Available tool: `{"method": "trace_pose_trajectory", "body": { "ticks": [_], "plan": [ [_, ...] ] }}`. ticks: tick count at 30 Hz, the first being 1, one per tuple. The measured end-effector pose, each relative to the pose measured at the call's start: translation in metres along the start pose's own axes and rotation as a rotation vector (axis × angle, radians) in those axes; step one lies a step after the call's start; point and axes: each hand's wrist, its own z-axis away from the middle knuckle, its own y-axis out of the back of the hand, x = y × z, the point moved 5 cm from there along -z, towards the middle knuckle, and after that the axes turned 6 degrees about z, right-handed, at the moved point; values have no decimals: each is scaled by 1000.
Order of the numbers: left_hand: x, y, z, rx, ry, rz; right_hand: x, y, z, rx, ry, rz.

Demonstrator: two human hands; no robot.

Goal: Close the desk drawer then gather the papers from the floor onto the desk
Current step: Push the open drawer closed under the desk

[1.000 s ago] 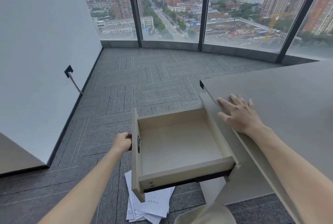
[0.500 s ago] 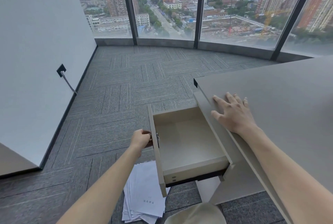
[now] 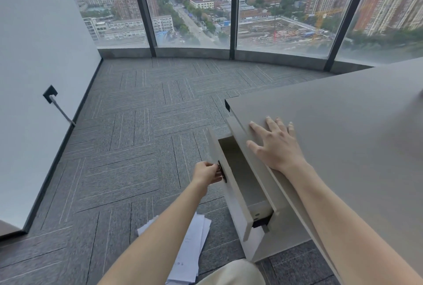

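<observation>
Two hands share the first step of the job, as I read it from the head view: the drawer is not yet closed. Farthest left of the hands, a wall socket (image 3: 50, 94) with its cable sits on the white wall, well apart from the work. Below my left forearm and nearer the body than the left hand, the papers (image 3: 194, 245) lie fanned on the carpet (image 3: 128, 142), partly hidden by that arm, none yet lifted. My left hand (image 3: 207, 173) is curled with its fingertips pinched on the dark handle (image 3: 221, 171) on the drawer front. Just right of it, the drawer (image 3: 240, 181) stands partly out of the desk (image 3: 343, 135), its pale inside showing nothing in the part I can see. Right again, my right hand (image 3: 275, 147) lies flat and spread on the desk top near its edge, holding nothing, apparently bracing. I judge the next move calls for a steady push from the left hand toward the right until the front meets the desk, fingers clear of the gap; then both hands must go down to the sheets beneath the left arm, which will likely slide apart unless squared first.
</observation>
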Motion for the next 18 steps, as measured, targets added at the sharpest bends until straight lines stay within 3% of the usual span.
{"method": "trace_pose_trajectory", "body": {
  "ticks": [18],
  "plan": [
    [-1,-66,-17,-53,39,192,-2,0,-2,24,-17,-4]
  ]
}}
